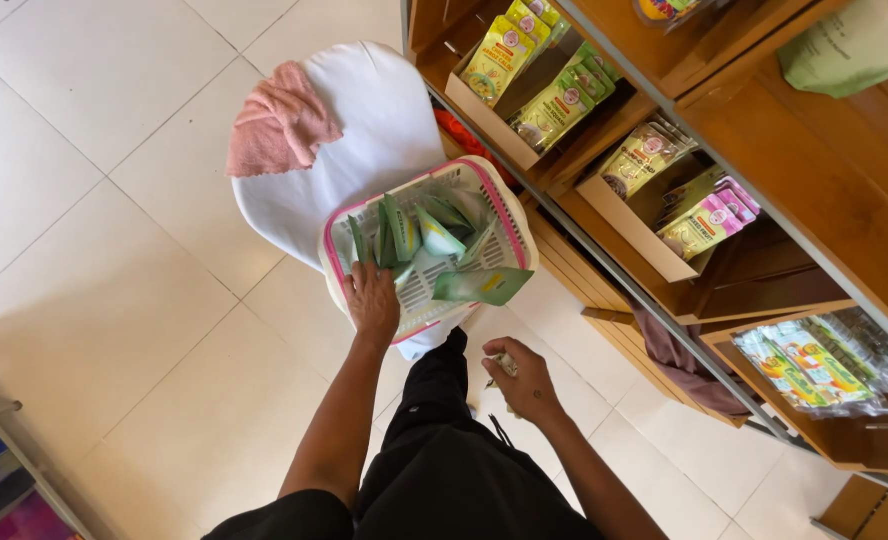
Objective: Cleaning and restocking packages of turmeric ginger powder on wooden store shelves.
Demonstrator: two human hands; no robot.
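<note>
My left hand [372, 298] reaches into a white basket with a pink rim [509, 215], fingers resting among several green and white packets [434, 240]. The basket sits on a chair draped in white cloth [364, 120]. My right hand [524, 382] hangs lower, near my dark trousers, closed around a small pale object [505, 364] that I cannot identify.
A pink towel [279, 125] lies over the chair's back. Wooden shelves [814, 190] on the right hold boxes of yellow, green and pink pouches [554, 105] and clear-wrapped packs [814, 365]. White floor tiles [94, 280] spread to the left.
</note>
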